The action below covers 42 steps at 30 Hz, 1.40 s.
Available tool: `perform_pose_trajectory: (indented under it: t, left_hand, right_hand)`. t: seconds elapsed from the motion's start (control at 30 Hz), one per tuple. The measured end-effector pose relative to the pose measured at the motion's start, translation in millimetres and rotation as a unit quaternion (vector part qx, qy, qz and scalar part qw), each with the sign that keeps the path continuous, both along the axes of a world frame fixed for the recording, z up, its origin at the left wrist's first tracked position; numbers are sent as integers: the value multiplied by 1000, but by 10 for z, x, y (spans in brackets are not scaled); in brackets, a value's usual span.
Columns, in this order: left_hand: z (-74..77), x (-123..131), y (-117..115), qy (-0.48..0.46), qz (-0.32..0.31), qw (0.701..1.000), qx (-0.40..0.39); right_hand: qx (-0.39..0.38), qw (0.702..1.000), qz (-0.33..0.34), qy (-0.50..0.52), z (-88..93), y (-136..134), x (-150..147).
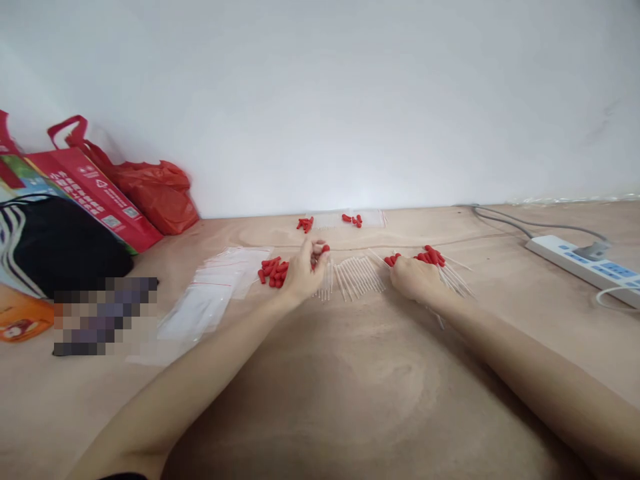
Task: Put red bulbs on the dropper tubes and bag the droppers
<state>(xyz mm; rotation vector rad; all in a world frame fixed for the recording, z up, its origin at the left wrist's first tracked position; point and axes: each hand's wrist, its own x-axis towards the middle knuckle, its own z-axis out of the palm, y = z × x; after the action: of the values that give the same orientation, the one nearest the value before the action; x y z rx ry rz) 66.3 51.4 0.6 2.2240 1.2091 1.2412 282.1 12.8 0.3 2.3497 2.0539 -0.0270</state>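
The right hand (414, 277) partly hides some red pieces (393, 260).

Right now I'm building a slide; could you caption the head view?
Two hands among small red pieces and thin white sticks on a wooden table.

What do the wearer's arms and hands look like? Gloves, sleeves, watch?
Left hand and right hand: no gloves, no watch visible. Left forearm and right forearm are bare; a dark edge, likely a sleeve, shows by the left one at the bottom.
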Motion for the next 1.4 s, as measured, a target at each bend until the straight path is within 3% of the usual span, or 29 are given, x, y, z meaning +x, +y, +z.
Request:
perform_pose_trajectory:
  t: [0.07,0.17,0.3,0.4,0.5,0.63,0.87,1.07,1.27,1.4]
  left_hand:
    - [-108,-54,-222,-22,-65,997,-21]
    - [-216,-153,-477,-40,-134,985,-106]
    - [-237,-246,-648,-100,-151,965,-191]
    - [-241,-278,-682,-116,-153,959,-207]
    - [-273,-293,-674,-102,-151,964,-193]
    - [-310,-303,-647,-41,-139,979,-146]
    - [-264,-286,-642,21,-104,989,-100]
    - [-212,-262,-634,79,-112,990,-31]
    - [-217,-255,-621,97,-116,988,-19]
    - [-199,-240,-629,123,-112,986,-16]
  right_hand:
    - [22,999,35,-1,16,-60,41]
    - [68,986,149,9,-4,-205,91]
    - [82,955,285,9,-93,-401,109]
    - [72,939,335,1,-132,-472,104]
    - [69,933,351,32,-110,-497,86]
    - [93,908,380,151,-71,-510,-4]
    - [71,883,397,240,-194,-449,-186]
    - [119,899,342,246,-224,-470,-214]
    - [145,864,300,376,-271,-485,-311]
    - [141,863,302,379,-314,-490,-364]
